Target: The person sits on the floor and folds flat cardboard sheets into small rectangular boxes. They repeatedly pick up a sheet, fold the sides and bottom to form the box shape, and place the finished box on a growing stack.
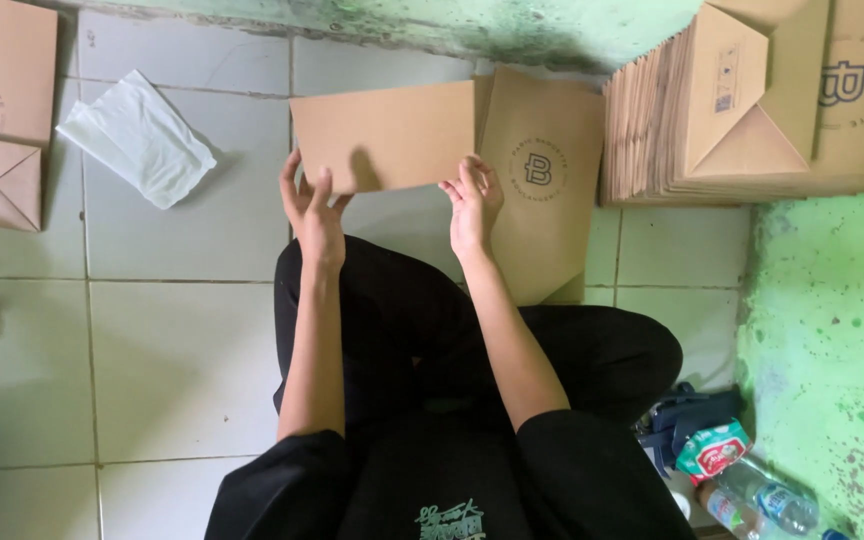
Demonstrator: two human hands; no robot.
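item: flat brown paper sheet [384, 135], held above the tiled floor [182, 340] in front of a seated person in black; long axis runs left to right, tilted slightly up at the right. it lies on the far side of both hands, its near edge meeting the fingers. left hand [314, 212] grips the near-left part of that edge, fingers [297, 185] curled up behind it, thumb in front. right hand [474, 205] pinches the near-right corner, fingers closed on it; both hands equally near. a printed brown paper bag [547, 190] lies just right of and under the sheet; a stack of folded bags [692, 120] far right; white cloth [137, 138] far left.
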